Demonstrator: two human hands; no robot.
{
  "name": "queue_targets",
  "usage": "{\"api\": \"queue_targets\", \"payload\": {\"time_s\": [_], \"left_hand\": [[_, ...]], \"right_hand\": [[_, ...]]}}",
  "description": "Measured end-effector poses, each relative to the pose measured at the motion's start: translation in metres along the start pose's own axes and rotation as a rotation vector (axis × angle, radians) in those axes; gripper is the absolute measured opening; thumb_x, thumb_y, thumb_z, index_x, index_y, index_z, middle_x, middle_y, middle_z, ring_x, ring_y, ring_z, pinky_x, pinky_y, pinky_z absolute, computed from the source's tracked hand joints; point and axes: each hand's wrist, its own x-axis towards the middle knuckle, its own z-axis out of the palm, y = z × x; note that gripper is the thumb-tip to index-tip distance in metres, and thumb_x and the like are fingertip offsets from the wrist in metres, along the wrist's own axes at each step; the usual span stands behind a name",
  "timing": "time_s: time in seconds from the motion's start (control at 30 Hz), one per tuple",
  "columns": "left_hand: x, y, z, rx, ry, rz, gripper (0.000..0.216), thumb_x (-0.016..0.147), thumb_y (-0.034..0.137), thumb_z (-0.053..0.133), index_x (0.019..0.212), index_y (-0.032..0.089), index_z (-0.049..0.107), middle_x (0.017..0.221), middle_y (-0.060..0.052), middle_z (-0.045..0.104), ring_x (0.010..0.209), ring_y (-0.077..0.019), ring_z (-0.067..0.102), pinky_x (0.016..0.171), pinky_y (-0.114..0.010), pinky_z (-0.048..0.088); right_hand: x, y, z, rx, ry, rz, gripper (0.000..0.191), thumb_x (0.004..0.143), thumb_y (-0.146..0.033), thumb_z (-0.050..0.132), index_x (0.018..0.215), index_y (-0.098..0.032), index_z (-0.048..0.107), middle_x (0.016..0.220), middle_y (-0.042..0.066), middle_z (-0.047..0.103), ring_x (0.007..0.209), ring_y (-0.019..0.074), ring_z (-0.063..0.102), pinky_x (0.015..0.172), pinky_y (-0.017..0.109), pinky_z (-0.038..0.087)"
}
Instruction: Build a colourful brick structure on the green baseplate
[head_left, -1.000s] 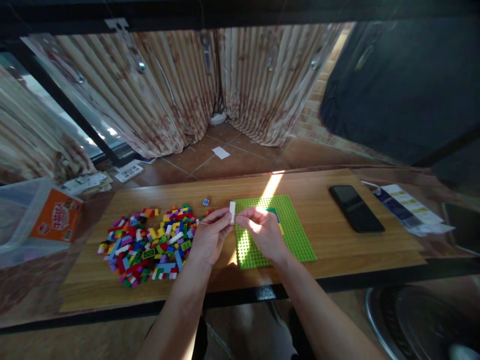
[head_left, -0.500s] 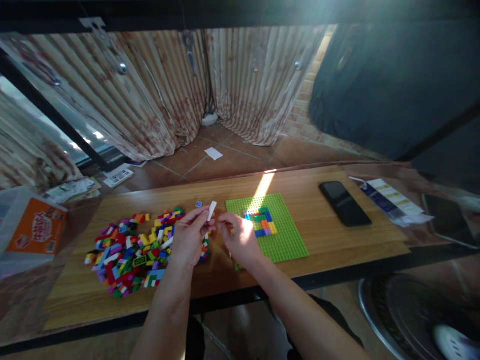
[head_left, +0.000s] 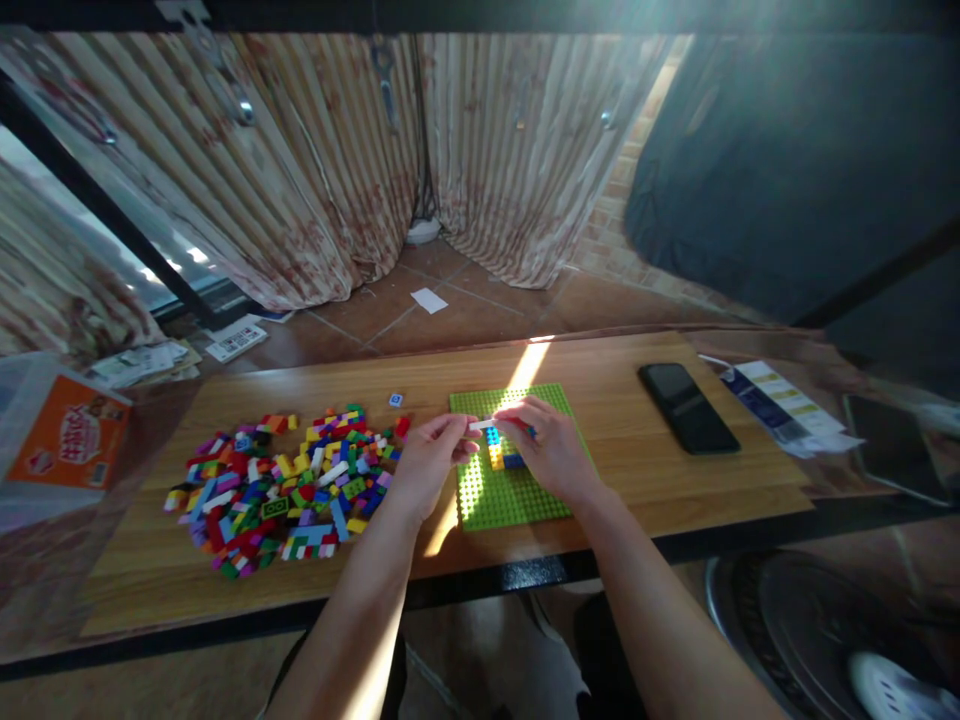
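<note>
My left hand (head_left: pixel 436 458) pinches the left end of a long white toy brick (head_left: pixel 481 426) above the far left part of the green studded baseplate (head_left: pixel 517 511). My right hand (head_left: pixel 549 446) is closed at the brick's other end, fingertips pressed together; a bit of red shows beside them. Under the hands, several bricks joined on the plate, such as a blue brick (head_left: pixel 514 461) and a yellow brick (head_left: pixel 496 455), are partly hidden by my right hand.
A wide heap of mixed toy bricks (head_left: pixel 259 500) covers the left of the wooden table (head_left: pixel 622 510). A small blue-and-white piece (head_left: pixel 395 400) lies behind it. A black phone (head_left: pixel 688 408) and printed papers (head_left: pixel 787 405) lie to the right. A clear box with an orange label (head_left: pixel 71 435) stands at left.
Both hands have moved right, over the baseplate, bringing the white brick along. It has turned from steeply tilted to nearly level, and my right hand now meets its other end.
</note>
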Motion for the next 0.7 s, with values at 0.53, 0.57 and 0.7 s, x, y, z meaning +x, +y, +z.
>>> {"api": "queue_targets", "payload": {"time_s": [0.53, 0.57, 0.7], "left_hand": [[0.009, -0.021, 0.013, 0.917, 0.027, 0.308, 0.029, 0.086, 0.025, 0.054, 0.112, 0.021, 0.067, 0.099, -0.006, 0.07, 0.075, -0.0153, 0.063, 0.07, -0.028, 0.05], [0.007, -0.02, 0.014, 0.943, 0.023, 0.311, 0.029, 0.087, 0.024, 0.054, 0.112, 0.021, 0.067, 0.101, -0.006, 0.07, 0.077, -0.0158, 0.064, 0.074, -0.029, 0.051], [0.003, -0.015, 0.018, 1.025, 0.002, 0.318, 0.031, 0.087, 0.021, 0.053, 0.115, 0.02, 0.066, 0.108, -0.007, 0.069, 0.09, -0.018, 0.065, 0.088, -0.032, 0.05]], "right_hand": [[0.002, 0.05, -0.01, -0.177, -0.029, 0.025, 0.012, 0.087, -0.022, 0.063, 0.078, -0.023, 0.072, 0.09, 0.006, 0.066, 0.09, 0.021, 0.06, 0.081, 0.036, 0.048], [0.002, 0.05, -0.009, -0.178, -0.03, 0.024, 0.012, 0.087, -0.021, 0.063, 0.078, -0.022, 0.072, 0.09, 0.006, 0.066, 0.089, 0.0208, 0.06, 0.081, 0.036, 0.047], [0.002, 0.05, -0.009, -0.186, -0.026, 0.004, 0.012, 0.087, -0.02, 0.064, 0.077, -0.022, 0.071, 0.088, 0.006, 0.065, 0.088, 0.0202, 0.059, 0.081, 0.036, 0.047]]}}
